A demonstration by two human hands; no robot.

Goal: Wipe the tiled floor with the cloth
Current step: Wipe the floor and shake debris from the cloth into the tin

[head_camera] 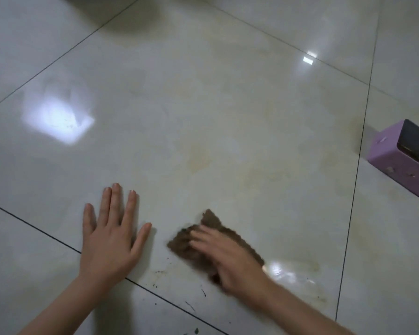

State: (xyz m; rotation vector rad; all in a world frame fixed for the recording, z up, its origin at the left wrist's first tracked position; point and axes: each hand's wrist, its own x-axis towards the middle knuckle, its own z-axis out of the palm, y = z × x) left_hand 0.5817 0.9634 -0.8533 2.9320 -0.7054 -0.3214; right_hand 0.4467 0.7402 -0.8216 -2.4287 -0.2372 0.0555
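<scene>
Tiled floor [203,117] fills the whole view: glossy, pale cream tiles parted by thin dark grout lines. A bright patch of reflected light [58,119] lies on it toward the left, and faint yellowish stains mottle the middle tile.

Two bare forearms reach in from the lower edge. The left hand [111,235] lies palm-down on the floor, fingers straight and slightly spread, its heel over a grout line. Its grip is fully slack and has hold of nothing.

The right hand [230,259] sits just beside it to the right, blurred, with fingers stretched flat on top of the cloth and pressing it to the tile. Its grip looks open rather than closed round the fabric. Whether the thumb tucks under the cloth's near edge cannot be told.

A purple box [392,163] with a dark open side stands on the floor at the right edge, well apart from both hands.

The cloth [182,245], brown and rumpled, lies on the middle tile under the right hand, one corner poking out beyond the fingertips.

Wet sheen [290,274] shows just right of that hand. Small dark specks [160,272] are scattered on the floor between and below the two hands.
</scene>
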